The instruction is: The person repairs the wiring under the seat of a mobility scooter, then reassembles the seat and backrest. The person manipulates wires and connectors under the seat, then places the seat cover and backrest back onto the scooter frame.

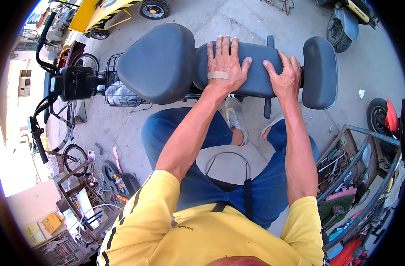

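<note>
A dark grey scooter stands in front of me with a wide front seat (158,62), a narrower rear seat pad (255,80) and a padded backrest (319,71). My left hand (224,64), with a plaster strip across its back, lies flat with fingers spread on the rear seat pad. My right hand (284,75) presses flat on the same pad, close to the backrest. Neither hand grips anything. My knees in blue trousers (180,128) are below the seat.
The scooter's handlebar and display (76,82) and a wire basket (118,86) are at the left. A metal tool cart (348,164) with hand tools stands at the right. Bicycles and clutter (78,168) lie at the lower left. Another scooter (344,22) is parked at the far right.
</note>
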The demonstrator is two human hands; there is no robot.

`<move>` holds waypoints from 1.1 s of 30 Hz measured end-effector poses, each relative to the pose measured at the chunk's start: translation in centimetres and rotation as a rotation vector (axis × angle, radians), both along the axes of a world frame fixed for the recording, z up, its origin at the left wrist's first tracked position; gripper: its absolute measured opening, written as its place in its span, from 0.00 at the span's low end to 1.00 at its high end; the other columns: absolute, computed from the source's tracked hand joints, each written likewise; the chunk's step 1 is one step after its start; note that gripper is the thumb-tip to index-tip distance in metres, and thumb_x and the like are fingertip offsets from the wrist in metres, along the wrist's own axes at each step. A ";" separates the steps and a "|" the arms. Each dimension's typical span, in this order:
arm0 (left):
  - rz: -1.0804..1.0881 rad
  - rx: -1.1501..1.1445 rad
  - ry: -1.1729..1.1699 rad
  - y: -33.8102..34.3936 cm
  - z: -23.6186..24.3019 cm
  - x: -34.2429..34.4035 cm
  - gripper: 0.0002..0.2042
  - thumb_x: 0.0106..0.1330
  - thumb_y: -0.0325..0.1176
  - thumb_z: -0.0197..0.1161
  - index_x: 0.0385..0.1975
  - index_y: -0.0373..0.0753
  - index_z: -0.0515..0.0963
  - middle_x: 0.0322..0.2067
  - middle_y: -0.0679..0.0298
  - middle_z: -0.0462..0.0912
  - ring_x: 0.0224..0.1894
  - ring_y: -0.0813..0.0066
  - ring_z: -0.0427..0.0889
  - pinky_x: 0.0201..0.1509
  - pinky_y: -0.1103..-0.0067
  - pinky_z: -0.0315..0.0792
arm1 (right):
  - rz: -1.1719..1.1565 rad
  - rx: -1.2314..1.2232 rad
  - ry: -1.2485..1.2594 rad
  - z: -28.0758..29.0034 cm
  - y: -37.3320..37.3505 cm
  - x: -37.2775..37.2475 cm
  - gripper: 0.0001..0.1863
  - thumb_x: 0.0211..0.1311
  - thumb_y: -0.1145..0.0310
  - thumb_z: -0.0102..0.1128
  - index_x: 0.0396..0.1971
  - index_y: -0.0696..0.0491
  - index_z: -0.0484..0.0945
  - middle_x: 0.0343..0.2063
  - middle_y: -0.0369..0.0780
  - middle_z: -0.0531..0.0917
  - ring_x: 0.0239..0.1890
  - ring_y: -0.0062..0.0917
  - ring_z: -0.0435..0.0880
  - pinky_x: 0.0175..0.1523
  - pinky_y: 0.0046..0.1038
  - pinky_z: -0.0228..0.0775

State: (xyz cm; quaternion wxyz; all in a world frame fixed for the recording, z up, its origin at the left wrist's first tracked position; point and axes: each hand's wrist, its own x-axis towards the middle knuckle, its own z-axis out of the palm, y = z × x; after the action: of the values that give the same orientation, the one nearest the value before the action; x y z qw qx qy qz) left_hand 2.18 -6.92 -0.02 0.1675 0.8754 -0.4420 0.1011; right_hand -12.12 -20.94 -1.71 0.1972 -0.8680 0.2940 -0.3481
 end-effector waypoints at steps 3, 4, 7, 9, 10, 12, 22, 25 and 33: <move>0.003 0.042 -0.026 0.0 -0.3 -0.1 0.37 0.73 0.54 0.57 0.74 0.34 0.63 0.72 0.48 0.65 0.79 0.49 0.56 0.82 0.50 0.41 | 0.069 0.016 -0.010 0.6 -0.7 0.1 0.28 0.58 0.54 0.76 0.54 0.55 0.84 0.38 0.43 0.80 0.47 0.41 0.79 0.54 0.42 0.71; 0.011 0.049 -0.039 0.4 -0.6 -0.1 0.37 0.73 0.54 0.57 0.74 0.34 0.62 0.72 0.48 0.65 0.79 0.49 0.56 0.82 0.50 0.41 | 0.089 0.009 -0.029 1.0 -0.5 0.3 0.25 0.58 0.57 0.76 0.53 0.55 0.85 0.38 0.43 0.80 0.48 0.41 0.79 0.54 0.41 0.71; 0.015 0.078 -0.055 0.3 -0.5 0.0 0.36 0.74 0.53 0.56 0.74 0.34 0.62 0.72 0.49 0.64 0.79 0.49 0.55 0.82 0.50 0.42 | 0.121 -0.005 -0.183 0.6 -1.4 1.1 0.22 0.58 0.59 0.75 0.51 0.54 0.86 0.37 0.42 0.80 0.47 0.40 0.79 0.54 0.40 0.72; 0.018 0.091 -0.042 -0.4 -0.1 -0.1 0.36 0.74 0.53 0.56 0.74 0.34 0.61 0.72 0.49 0.64 0.78 0.49 0.55 0.82 0.50 0.41 | 0.162 0.028 -0.161 0.0 -2.2 1.0 0.20 0.59 0.61 0.75 0.50 0.52 0.87 0.35 0.41 0.80 0.44 0.39 0.80 0.52 0.39 0.73; 0.034 0.087 -0.043 -0.2 -0.7 -0.1 0.36 0.74 0.53 0.55 0.74 0.34 0.61 0.72 0.49 0.64 0.78 0.49 0.56 0.82 0.50 0.41 | 0.195 0.062 -0.160 -0.1 -2.6 1.1 0.20 0.61 0.61 0.74 0.51 0.51 0.87 0.35 0.42 0.80 0.44 0.39 0.80 0.51 0.38 0.73; 0.038 0.103 -0.025 0.3 -0.6 -0.1 0.36 0.74 0.53 0.56 0.74 0.34 0.61 0.71 0.49 0.65 0.77 0.48 0.56 0.82 0.50 0.41 | 0.243 0.121 -0.147 0.0 -2.9 1.1 0.19 0.62 0.61 0.74 0.52 0.50 0.87 0.35 0.42 0.80 0.43 0.38 0.81 0.50 0.37 0.75; 0.013 0.148 -0.092 0.3 -0.9 0.2 0.36 0.74 0.54 0.56 0.75 0.36 0.61 0.70 0.49 0.64 0.77 0.48 0.57 0.81 0.50 0.42 | 0.269 0.218 -0.204 -0.5 -3.9 1.2 0.21 0.60 0.62 0.76 0.52 0.51 0.87 0.34 0.40 0.81 0.37 0.34 0.83 0.46 0.35 0.76; 0.016 0.156 -0.082 0.4 -0.8 0.1 0.36 0.74 0.54 0.56 0.75 0.37 0.62 0.70 0.49 0.64 0.76 0.48 0.57 0.81 0.50 0.42 | 0.287 0.128 -0.260 0.3 -3.3 1.5 0.18 0.60 0.62 0.75 0.48 0.52 0.87 0.33 0.40 0.80 0.38 0.36 0.81 0.46 0.36 0.74; -0.018 0.131 -0.140 -0.4 -0.6 -0.3 0.36 0.74 0.56 0.56 0.74 0.37 0.63 0.69 0.50 0.66 0.75 0.48 0.60 0.80 0.50 0.46 | 0.232 -0.086 -0.270 -1.5 -3.1 2.2 0.09 0.61 0.72 0.68 0.40 0.47 0.88 0.30 0.37 0.80 0.38 0.34 0.80 0.46 0.36 0.68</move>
State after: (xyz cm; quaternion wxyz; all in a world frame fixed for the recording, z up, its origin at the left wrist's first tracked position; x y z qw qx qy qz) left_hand 1.85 -7.34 -0.61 0.0796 0.8712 -0.4662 0.1314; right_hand -9.87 -24.00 -3.24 0.2362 -0.8492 0.1477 -0.4486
